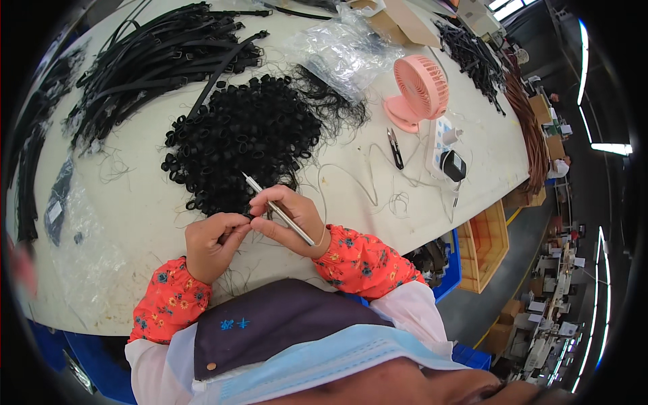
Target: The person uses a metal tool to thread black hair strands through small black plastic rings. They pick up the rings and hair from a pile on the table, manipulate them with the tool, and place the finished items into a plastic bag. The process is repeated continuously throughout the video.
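Between the thumb and fingers of my left hand [210,244] is a small black loop [250,217], mostly hidden by the fingertips. My right hand [300,214] holds a slim silver craft knife [275,206] like a pen, its thin tip pointing away from me toward the pile. The right thumb and fingertips meet the left ones at the loop. Just beyond both hands lies a large heap of black loops [243,135], short rings of strap material. Loose black threads [337,108] are tangled at the heap's far right side.
Black belts with buckles [169,61] lie at the far left. Clear plastic [344,54], a pink fan [418,91], thread snips [395,148] and a white power strip [440,138] are to the right. A yellow crate [493,236] and blue bin [451,273] stand beside the table.
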Action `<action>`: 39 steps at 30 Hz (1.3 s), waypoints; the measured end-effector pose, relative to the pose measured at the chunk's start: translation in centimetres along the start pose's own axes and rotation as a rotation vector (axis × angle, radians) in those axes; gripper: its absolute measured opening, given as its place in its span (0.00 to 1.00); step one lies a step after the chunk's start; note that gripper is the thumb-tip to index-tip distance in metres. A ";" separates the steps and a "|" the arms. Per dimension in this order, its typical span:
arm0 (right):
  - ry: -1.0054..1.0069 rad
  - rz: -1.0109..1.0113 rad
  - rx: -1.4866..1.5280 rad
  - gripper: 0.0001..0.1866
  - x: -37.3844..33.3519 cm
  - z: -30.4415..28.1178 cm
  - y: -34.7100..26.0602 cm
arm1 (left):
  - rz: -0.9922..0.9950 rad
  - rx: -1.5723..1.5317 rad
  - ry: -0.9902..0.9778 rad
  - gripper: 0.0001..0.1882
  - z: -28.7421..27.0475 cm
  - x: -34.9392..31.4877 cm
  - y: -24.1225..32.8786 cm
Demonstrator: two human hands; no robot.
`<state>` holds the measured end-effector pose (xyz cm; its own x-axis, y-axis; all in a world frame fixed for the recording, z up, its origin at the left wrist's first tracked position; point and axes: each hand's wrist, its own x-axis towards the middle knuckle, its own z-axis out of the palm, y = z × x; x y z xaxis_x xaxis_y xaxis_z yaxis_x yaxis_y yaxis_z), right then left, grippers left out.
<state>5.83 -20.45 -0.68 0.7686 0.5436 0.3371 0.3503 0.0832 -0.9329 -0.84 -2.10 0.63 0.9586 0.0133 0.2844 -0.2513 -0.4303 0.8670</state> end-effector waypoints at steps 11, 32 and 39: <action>0.030 0.037 -0.061 0.17 0.6 -0.3 -0.6 | -0.175 -0.253 -0.081 0.08 0.0 -0.2 -0.1; 0.020 -0.231 -0.279 0.20 0.5 -0.2 -0.5 | -0.270 -0.314 -0.131 0.08 -0.3 0.3 -0.6; 0.022 -0.160 -0.224 0.18 0.6 0.0 0.0 | -0.191 -0.222 -0.112 0.05 -0.9 0.8 -0.9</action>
<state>6.26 -20.12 -0.52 0.7048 0.5198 0.4828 0.5758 -0.0216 -0.8173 0.00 -0.89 0.40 0.9970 -0.0300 0.0714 -0.0762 -0.2215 0.9722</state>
